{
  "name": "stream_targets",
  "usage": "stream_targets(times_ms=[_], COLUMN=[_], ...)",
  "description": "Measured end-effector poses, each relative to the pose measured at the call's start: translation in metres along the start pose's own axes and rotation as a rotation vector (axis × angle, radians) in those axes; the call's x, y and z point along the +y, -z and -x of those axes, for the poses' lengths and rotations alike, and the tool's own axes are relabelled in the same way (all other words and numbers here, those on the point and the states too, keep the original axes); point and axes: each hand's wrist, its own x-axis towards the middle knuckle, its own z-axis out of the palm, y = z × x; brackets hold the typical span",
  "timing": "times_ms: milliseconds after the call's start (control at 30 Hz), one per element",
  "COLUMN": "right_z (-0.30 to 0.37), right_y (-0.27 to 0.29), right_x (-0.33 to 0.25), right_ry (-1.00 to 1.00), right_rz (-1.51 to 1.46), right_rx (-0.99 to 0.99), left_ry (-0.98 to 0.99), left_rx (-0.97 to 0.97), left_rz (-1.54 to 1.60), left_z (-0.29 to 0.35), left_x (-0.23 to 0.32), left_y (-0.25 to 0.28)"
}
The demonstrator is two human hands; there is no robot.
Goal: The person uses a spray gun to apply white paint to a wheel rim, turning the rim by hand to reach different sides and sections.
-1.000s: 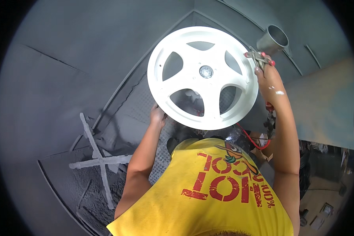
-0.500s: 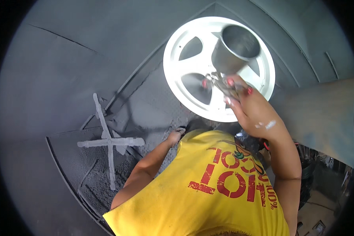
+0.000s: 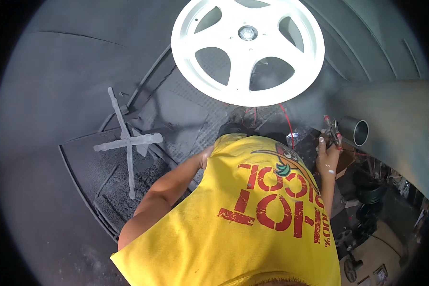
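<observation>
A white five-spoke wheel rim (image 3: 250,57) stands at the top centre, its spokes toward me. Down to its right, my right hand (image 3: 326,155) is wrapped round a spray gun (image 3: 333,132), apart from the rim. The gun's grey metal cup (image 3: 355,131) is tilted, its round end turned to the right. Pale mist hangs between the gun and the rim. My left hand (image 3: 207,156) is low by my left side at the edge of my yellow shirt; its fingers are hidden behind the cloth.
A grey, paint-crusted cross-shaped stand (image 3: 128,140) is on the left. A thin red hose (image 3: 287,125) runs below the rim. Grey sheet walls (image 3: 81,71) surround the spot, with a curved panel (image 3: 391,119) at right. Dark clutter (image 3: 367,190) lies at the lower right.
My right hand has swung the spray gun from in front of the rim down to the right. The rim now appears higher and larger in view. Mist has appeared beside it.
</observation>
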Motion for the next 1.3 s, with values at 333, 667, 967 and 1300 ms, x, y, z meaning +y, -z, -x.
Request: stream_targets(times_ms=[333,667,967,1300], right_z=[0.007,-0.003,-0.007,0.000], right_y=[-0.037,-0.053,-0.073,-0.094], right_x=[-0.003,-0.021,-0.043,-0.054], right_ry=[-0.013,-0.005,-0.018,-0.034], right_rz=[-0.006,0.041,0.085,-0.023], right_rx=[-0.146,-0.152,-0.135,-0.101], left_ry=[-0.135,-0.556,-0.483,-0.466], left_rx=[0.020,0.146,-0.100,-0.001], left_rz=[-0.273,-0.910,0.012,-0.073], left_z=[0.015,0.042,0.030,0.037], left_x=[0.031,0.106,0.147,0.166], left_y=[-0.033,-0.084,-0.077,-0.075])
